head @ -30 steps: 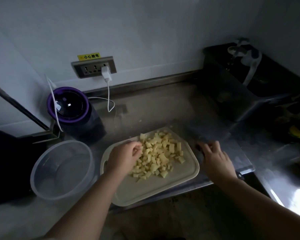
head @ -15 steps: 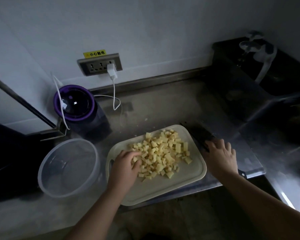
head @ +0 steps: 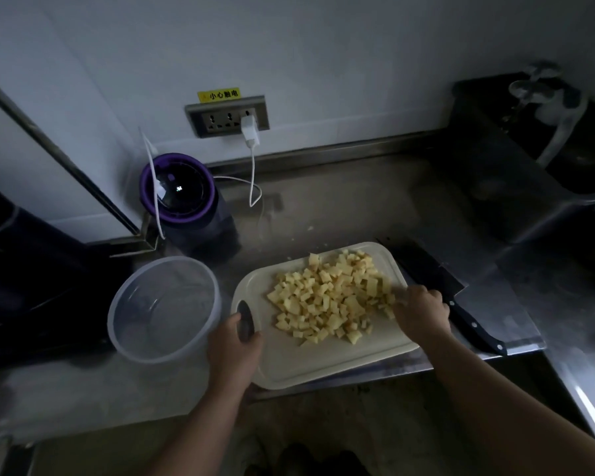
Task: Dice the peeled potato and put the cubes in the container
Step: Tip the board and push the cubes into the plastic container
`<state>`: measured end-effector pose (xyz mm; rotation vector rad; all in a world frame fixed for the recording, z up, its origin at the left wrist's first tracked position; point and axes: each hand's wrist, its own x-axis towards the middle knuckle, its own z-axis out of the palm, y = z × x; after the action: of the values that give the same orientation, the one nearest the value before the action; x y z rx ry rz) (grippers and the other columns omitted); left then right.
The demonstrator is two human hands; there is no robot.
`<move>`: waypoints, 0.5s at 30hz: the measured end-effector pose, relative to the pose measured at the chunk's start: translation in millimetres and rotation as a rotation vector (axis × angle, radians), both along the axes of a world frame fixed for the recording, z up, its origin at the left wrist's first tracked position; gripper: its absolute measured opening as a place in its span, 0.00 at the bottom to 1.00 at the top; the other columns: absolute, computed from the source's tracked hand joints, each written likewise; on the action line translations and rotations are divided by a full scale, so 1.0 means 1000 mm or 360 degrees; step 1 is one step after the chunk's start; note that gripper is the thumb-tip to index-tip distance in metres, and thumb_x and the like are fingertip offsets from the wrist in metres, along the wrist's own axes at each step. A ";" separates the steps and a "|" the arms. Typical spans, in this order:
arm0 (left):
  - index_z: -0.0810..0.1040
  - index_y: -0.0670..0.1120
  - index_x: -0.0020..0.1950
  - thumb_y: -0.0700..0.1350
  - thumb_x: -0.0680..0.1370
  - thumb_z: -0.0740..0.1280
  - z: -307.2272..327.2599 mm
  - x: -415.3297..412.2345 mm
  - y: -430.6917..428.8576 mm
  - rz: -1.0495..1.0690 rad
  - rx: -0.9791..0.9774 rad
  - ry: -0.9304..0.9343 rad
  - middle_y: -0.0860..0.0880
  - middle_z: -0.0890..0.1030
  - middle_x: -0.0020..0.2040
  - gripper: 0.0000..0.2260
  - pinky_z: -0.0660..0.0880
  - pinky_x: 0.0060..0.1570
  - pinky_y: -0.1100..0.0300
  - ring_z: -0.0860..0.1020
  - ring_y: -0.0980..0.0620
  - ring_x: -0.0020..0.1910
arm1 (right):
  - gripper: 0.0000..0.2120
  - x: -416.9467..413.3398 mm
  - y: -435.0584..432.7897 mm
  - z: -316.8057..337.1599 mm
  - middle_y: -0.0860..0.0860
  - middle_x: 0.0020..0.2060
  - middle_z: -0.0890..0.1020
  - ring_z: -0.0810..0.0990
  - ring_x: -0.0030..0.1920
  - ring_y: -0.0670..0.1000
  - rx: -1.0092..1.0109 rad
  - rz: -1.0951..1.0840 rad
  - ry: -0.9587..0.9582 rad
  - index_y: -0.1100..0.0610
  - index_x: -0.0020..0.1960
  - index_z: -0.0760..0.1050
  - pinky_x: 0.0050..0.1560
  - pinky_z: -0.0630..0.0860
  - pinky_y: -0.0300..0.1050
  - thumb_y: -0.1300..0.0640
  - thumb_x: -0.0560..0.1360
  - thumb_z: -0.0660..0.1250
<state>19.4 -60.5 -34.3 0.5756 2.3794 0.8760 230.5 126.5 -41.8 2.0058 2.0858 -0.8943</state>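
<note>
A pile of pale yellow potato cubes (head: 327, 300) lies on the white cutting board (head: 323, 365). My left hand (head: 232, 345) grips the board's left end at its handle hole, thumb on top. My right hand (head: 421, 312) is at the pile's right edge, its fingers bent down against the cubes and slightly blurred. A clear round plastic container (head: 117, 304) stands empty just left of the board, next to my left hand. The dark knife (head: 437, 286) lies flat on the counter right of the board, with no hand on it.
A purple-rimmed dark appliance (head: 182, 197) stands behind the container, with a white charger cable (head: 253, 159) running to the wall socket. A dark sink with a tap (head: 543, 108) is at the far right. The steel counter's front edge (head: 375, 376) runs just under the board.
My left hand left the pile and took hold of the board's handle end. My right hand moved from beside the knife onto the right side of the cubes.
</note>
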 end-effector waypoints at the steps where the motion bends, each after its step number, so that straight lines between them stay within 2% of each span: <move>1: 0.75 0.48 0.41 0.47 0.76 0.68 0.001 0.001 0.000 0.0045 0.0020 -0.0032 0.51 0.79 0.37 0.06 0.74 0.38 0.55 0.78 0.53 0.39 | 0.18 0.000 0.003 0.000 0.60 0.63 0.73 0.70 0.63 0.60 -0.0020 0.0004 -0.0029 0.61 0.68 0.68 0.62 0.68 0.53 0.55 0.80 0.58; 5: 0.71 0.47 0.43 0.41 0.74 0.68 0.000 0.007 -0.001 0.0112 -0.0018 0.0075 0.51 0.75 0.40 0.06 0.70 0.40 0.58 0.76 0.52 0.42 | 0.26 0.008 0.021 -0.009 0.63 0.53 0.78 0.76 0.52 0.62 -0.0195 -0.0264 0.0195 0.64 0.61 0.73 0.49 0.71 0.54 0.42 0.77 0.58; 7: 0.71 0.47 0.46 0.38 0.74 0.67 -0.003 0.007 -0.002 0.0149 -0.0001 0.0066 0.51 0.75 0.40 0.07 0.72 0.43 0.55 0.76 0.49 0.44 | 0.22 0.011 0.023 -0.009 0.62 0.48 0.79 0.77 0.48 0.60 -0.0239 -0.0293 0.0261 0.66 0.59 0.74 0.50 0.73 0.55 0.47 0.79 0.62; 8: 0.71 0.48 0.47 0.37 0.74 0.66 -0.005 0.007 -0.003 0.0155 -0.0010 0.0055 0.51 0.75 0.41 0.07 0.74 0.44 0.53 0.77 0.48 0.45 | 0.19 0.012 0.021 -0.003 0.60 0.46 0.78 0.77 0.47 0.59 -0.0286 -0.0268 0.0255 0.68 0.57 0.73 0.49 0.74 0.52 0.50 0.80 0.63; 11: 0.73 0.48 0.51 0.34 0.73 0.64 -0.013 0.007 -0.006 0.0121 0.0007 0.0084 0.47 0.78 0.46 0.11 0.76 0.50 0.45 0.77 0.46 0.48 | 0.11 0.016 0.013 0.007 0.55 0.38 0.75 0.74 0.38 0.51 -0.0373 -0.0215 0.0332 0.64 0.52 0.74 0.35 0.70 0.41 0.55 0.80 0.64; 13: 0.74 0.45 0.59 0.31 0.73 0.63 -0.017 0.011 -0.006 0.0097 0.0024 0.0086 0.45 0.78 0.52 0.17 0.74 0.57 0.45 0.76 0.44 0.55 | 0.11 0.020 0.012 0.010 0.54 0.41 0.77 0.75 0.40 0.51 -0.0371 -0.0229 0.0444 0.62 0.54 0.74 0.38 0.73 0.42 0.54 0.79 0.65; 15: 0.72 0.43 0.66 0.31 0.74 0.63 -0.018 0.016 -0.005 0.0068 0.0023 0.0087 0.43 0.77 0.57 0.21 0.73 0.60 0.46 0.75 0.43 0.59 | 0.17 0.025 0.010 0.013 0.55 0.49 0.79 0.78 0.47 0.53 -0.0362 -0.0297 0.0571 0.60 0.63 0.73 0.43 0.77 0.45 0.53 0.78 0.67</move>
<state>35.4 -65.0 -52.2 0.5633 2.4448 0.9077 255.6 136.7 -28.5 2.0630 1.8615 -1.5500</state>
